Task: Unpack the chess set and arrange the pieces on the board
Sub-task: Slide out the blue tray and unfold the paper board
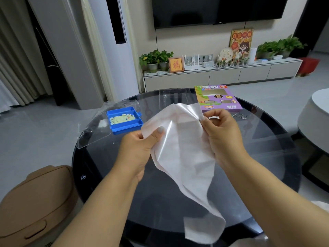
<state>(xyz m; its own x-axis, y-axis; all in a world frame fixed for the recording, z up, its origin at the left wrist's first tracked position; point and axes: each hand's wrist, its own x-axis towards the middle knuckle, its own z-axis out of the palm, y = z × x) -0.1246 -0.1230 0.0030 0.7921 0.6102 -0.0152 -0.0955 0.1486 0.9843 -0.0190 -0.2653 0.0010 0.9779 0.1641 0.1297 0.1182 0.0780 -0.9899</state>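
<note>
The tray of chess pieces (124,120) sits on the worktop (267,139), to the left. The game box (218,98) lies at the back right. Between them, nearer the front, two hands hold the folded sheet (185,154) above the worktop.

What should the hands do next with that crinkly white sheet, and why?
Probably pull the two hands apart to open the white sheet and lay it flat on the glass table. The left hand and right hand both pinch its top edge, and it hangs crumpled in the air. It looks like the board, and the pieces wait in the blue tray.
</note>
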